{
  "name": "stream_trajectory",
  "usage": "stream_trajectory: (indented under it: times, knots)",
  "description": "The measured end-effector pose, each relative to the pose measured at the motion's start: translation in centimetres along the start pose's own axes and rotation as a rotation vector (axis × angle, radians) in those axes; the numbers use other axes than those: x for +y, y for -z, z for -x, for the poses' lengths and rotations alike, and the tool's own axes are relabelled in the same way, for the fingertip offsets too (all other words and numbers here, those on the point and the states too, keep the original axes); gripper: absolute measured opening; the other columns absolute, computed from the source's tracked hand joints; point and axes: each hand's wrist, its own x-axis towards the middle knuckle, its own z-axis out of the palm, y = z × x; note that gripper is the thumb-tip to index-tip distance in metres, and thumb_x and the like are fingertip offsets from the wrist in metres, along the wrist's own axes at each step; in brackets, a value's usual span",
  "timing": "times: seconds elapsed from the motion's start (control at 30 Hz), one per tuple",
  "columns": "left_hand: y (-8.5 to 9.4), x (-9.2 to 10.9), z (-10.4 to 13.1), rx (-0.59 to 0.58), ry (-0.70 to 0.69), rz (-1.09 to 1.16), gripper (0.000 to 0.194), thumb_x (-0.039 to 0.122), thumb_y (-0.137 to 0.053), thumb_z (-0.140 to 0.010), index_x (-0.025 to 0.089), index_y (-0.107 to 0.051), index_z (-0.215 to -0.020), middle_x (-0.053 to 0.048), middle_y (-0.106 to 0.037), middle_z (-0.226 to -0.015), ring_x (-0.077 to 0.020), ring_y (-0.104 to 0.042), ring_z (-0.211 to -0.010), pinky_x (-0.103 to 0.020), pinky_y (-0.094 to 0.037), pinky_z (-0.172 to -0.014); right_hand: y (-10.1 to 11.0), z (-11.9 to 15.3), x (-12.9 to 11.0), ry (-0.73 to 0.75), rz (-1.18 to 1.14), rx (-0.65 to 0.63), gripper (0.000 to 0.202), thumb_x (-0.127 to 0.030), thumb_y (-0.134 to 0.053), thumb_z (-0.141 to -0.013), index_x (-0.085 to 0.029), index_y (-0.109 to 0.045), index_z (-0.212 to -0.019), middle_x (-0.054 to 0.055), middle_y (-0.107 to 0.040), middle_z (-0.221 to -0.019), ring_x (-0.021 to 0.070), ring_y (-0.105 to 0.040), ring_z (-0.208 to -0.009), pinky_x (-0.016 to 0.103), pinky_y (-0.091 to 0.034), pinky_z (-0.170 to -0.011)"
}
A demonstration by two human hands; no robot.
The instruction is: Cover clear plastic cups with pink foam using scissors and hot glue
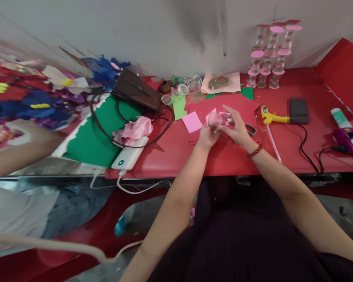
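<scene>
My left hand (208, 135) is closed around the lower left side of a small clear hourglass (215, 119). Pink paper shows at the ends of this hourglass. From the other side, my right hand (237, 126) grips it with thumb and fingers. Both hands are just above red sheets on the red table. A square of pink paper (192, 122) lies left of my hands, beside a green paper piece (179, 107). Scissors (251, 129) lie partly hidden behind my right hand. Further right is a yellow glue gun (275, 117) and a clear glue stick (273, 143).
Stacked hourglasses with pink discs (265, 55) stand at the back right. Clear plastic pieces (183, 89) lie near the wall. A brown bag (137, 89), a white power bank (130, 153) and a purple power strip (349, 141) are around. At left, another person's hand (32, 137) is near paper flowers.
</scene>
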Motion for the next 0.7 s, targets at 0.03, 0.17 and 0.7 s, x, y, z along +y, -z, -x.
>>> stream_trajectory:
  times: [0.03,0.17,0.7]
  knots:
    - [-0.4,-0.1,0.2,-0.004,-0.001,-0.022,0.028,0.049,-0.068,-0.093,0.022,-0.076,-0.097,-0.009,-0.077,-0.087,-0.018,-0.069,-0.067,-0.03,-0.052,-0.055,-0.1,0.0,0.0,0.013,0.003,-0.049,0.064,-0.042,-0.083,-0.087,-0.028,-0.063,-0.146,0.013,-0.067,-0.148,0.0289,-0.066,-0.127,0.044,-0.058,-0.104]
    - [-2.5,-0.3,1.5,0.01,-0.06,-0.095,0.033,0.053,-0.073,-0.092,0.025,-0.076,-0.109,-0.007,-0.081,-0.107,-0.0239,-0.076,-0.097,-0.035,-0.061,-0.078,-0.5,0.1,0.5,0.0,0.024,-0.041,0.057,-0.029,-0.076,-0.089,-0.027,-0.064,-0.145,0.011,-0.069,-0.147,0.0289,-0.067,-0.133,0.047,-0.054,-0.113]
    - [-3.3,0.5,2.9,0.076,-0.484,-0.381,0.061,0.083,-0.07,-0.081,0.022,-0.073,-0.07,-0.002,-0.066,-0.069,-0.0167,-0.063,-0.072,-0.033,-0.054,-0.075,-0.3,0.5,2.2,-0.022,0.238,0.144,0.045,-0.019,-0.077,-0.084,-0.024,-0.074,-0.129,0.011,-0.068,-0.121,0.0233,-0.07,-0.095,0.041,-0.063,-0.09]
